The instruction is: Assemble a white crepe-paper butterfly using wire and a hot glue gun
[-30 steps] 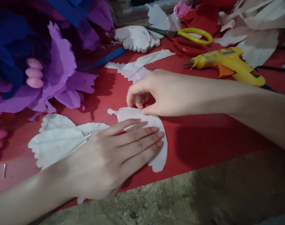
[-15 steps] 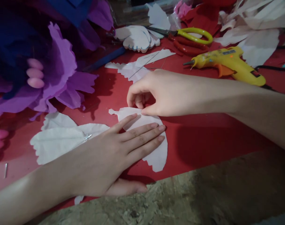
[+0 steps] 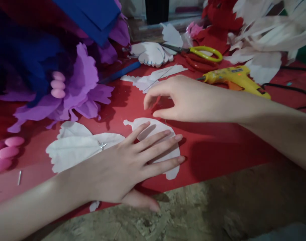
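Since the earlier frame, the right hand (image 3: 165, 103) is lifting its thumb off the petal (image 3: 156, 129), and the left hand (image 3: 122, 164) is fanning its fingers wider. The petal is lying mostly under the left hand's fingers, its narrow tip sticking out beyond the left forefinger and its broad end showing past the fingertips; whether every finger is pressing on it, I cannot tell. The left hand is holding palm down with its fingers parted and its thumb pointing out over the near edge of the red sheet (image 3: 218, 144). The right hand is hovering just beyond the petal, its thumb and forefinger standing apart with a gap between them; its other fingers are curling mostly out of sight. A white flower (image 3: 74, 152) with a silvery wire (image 3: 102, 146) is lying against the left hand's wrist side, partly covered. Beyond the right hand's knuckles, a white scrap (image 3: 140, 81) is resting under thin wires, while the scissors (image 3: 206, 53) are lying farther off. The glue gun (image 3: 243, 80) is lying just past the right forearm, which is partly hiding it. A purple flower (image 3: 79, 83) is sitting beyond the left forearm.
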The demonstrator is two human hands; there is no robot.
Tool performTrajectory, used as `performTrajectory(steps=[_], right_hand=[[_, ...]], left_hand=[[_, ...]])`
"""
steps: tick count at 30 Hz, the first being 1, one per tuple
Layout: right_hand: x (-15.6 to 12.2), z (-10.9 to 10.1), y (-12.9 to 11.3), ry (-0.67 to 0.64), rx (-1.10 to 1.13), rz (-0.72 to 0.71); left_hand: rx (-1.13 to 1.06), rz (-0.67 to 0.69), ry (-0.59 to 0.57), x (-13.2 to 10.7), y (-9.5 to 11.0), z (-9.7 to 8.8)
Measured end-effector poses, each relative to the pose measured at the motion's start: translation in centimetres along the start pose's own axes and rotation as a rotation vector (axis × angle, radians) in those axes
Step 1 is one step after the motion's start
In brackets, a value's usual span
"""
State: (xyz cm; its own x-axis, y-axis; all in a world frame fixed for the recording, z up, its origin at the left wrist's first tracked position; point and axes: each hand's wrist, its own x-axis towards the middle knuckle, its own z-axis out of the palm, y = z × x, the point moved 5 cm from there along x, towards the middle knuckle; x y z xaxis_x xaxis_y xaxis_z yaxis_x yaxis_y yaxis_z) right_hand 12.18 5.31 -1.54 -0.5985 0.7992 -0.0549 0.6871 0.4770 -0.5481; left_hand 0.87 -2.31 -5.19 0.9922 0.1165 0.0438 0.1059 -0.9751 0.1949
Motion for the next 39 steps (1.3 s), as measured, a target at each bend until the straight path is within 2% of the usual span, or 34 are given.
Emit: performTrajectory(steps=[3,6,9,13,17,21,26,29,33,39], right_hand=[[-0.8,-1.5,-0.4,0.115,-0.066,-0.014],[-2.3,-1.8,-0.3,0.163,-0.128,-0.039],[-4.4,-0.8,-0.2,0.216,-0.204,-0.143],[-7.8,0.9,-0.8,0.395,-0.306,-0.303],[-9.4,3.4,-1.0,0.278,-0.412,-0.334],[-9.6,4.4,-0.3,0.263,-0.471,-0.329],[-9.5,4.1,1.3,0.371,-0.554,-0.180],[-9.6,3.7,1.6,0.437,-0.573,-0.159],[-9.3,3.2,1.2,0.486,-0.512,-0.210],[-8.4,3.0,-0.5,0.460,-0.510,-0.404]], left_hand=[[0.018,0.003,0.025,0.1,0.1,-0.4],[-0.006,0.004,0.058,0.1,0.3,-1.0],[-0.049,-0.011,0.095,0.1,0.3,-1.6],[-0.036,-0.087,0.165,0.0,0.3,-2.2],[0.041,-0.156,0.250,-0.2,0.4,-2.3],[0.035,-0.156,0.260,-0.2,0.4,-2.1],[-0.003,-0.152,0.249,-0.2,0.3,-2.1],[-0.022,-0.164,0.260,-0.2,0.2,-2.1],[-0.081,-0.230,0.267,-0.2,-0.2,-1.9],[-0.189,-0.372,0.323,-0.6,-0.7,-1.6]])
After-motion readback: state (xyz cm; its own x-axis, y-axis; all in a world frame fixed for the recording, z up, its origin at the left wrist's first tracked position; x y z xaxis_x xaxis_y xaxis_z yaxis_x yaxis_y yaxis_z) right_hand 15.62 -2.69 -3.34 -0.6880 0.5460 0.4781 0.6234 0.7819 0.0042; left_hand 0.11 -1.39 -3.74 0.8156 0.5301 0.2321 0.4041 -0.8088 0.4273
